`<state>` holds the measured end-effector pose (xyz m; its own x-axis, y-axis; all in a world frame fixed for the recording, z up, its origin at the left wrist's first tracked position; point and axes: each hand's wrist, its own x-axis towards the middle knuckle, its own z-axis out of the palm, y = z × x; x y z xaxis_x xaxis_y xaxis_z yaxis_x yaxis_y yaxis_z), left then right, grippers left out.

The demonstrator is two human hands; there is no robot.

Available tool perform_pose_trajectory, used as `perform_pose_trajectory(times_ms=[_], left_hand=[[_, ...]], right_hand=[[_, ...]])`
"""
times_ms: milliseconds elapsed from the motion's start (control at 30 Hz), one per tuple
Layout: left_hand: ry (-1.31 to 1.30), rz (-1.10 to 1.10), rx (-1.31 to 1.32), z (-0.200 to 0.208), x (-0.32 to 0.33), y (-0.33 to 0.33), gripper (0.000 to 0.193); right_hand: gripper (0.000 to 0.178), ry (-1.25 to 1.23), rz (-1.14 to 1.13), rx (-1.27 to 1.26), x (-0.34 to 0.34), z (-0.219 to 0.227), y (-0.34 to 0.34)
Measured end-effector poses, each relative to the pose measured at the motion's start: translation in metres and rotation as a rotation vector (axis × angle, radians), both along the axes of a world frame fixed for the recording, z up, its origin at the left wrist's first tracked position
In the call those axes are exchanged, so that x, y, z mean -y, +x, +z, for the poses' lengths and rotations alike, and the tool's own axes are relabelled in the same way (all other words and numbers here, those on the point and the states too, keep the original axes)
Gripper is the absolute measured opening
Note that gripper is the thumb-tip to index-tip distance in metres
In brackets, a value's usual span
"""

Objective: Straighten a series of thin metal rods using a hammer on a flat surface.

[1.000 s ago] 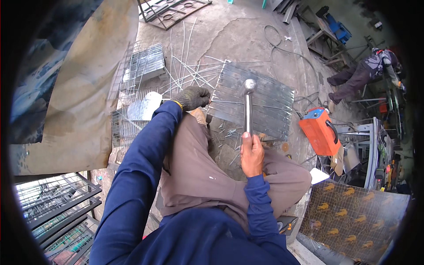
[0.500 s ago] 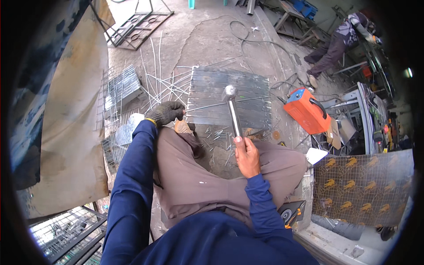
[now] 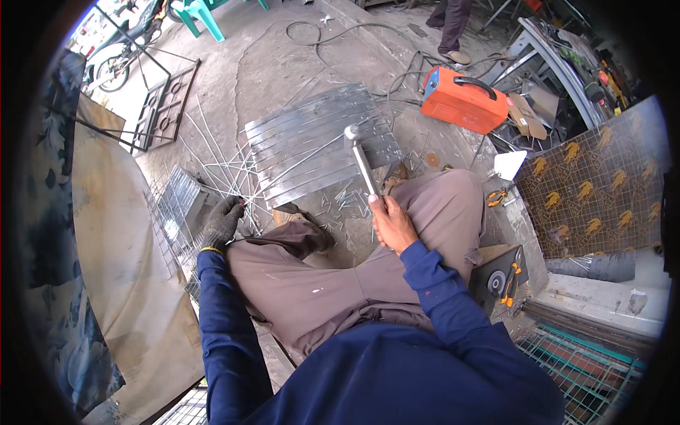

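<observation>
My right hand (image 3: 394,225), bare, is closed round the lower handle of a hammer (image 3: 363,161) with a rounded head and a shiny metal shaft. The hammer is raised, its head seen over a slatted grey metal sheet (image 3: 304,152) on the ground. My left hand (image 3: 221,224), in a dark knitted glove with a yellow cuff, has its fingers pinched together beside the sheet's near left corner. A thin metal rod (image 3: 304,163) lies slantwise across the sheet, and its lower end appears to run into that pinch.
Loose rods (image 3: 234,170) cross left of the sheet, and short metal offcuts (image 3: 347,202) litter the ground between my feet. An orange machine (image 3: 464,100) stands at right. Wire mesh and a metal box (image 3: 185,202) sit at left. Pliers (image 3: 510,285) lie by my right thigh. Another person's legs (image 3: 453,28) show beyond.
The view has turned, shifting the sheet and orange machine up and left. Both hands stay closed, the right still round the hammer. Less of the other person shows.
</observation>
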<state>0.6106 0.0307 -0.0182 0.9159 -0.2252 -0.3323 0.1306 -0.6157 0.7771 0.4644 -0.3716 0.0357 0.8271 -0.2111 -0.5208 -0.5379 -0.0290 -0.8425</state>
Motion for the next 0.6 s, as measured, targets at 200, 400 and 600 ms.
perform_pose_trajectory(times_ms=[200,400,600], left_hand=[[0.155,0.036,0.055,0.014,0.008,-0.001,0.036],[0.255,0.034,0.131,0.009,0.010,-0.003,0.037],[0.204,0.030,0.185,0.015,0.016,-0.005,0.036]], right_hand=[[0.053,-0.137,0.161,-0.008,-0.002,-0.008,-0.005],[0.038,-0.641,0.392,0.158,-0.010,-0.030,-0.009],[0.037,-0.636,0.364,0.245,-0.010,-0.028,-0.014]])
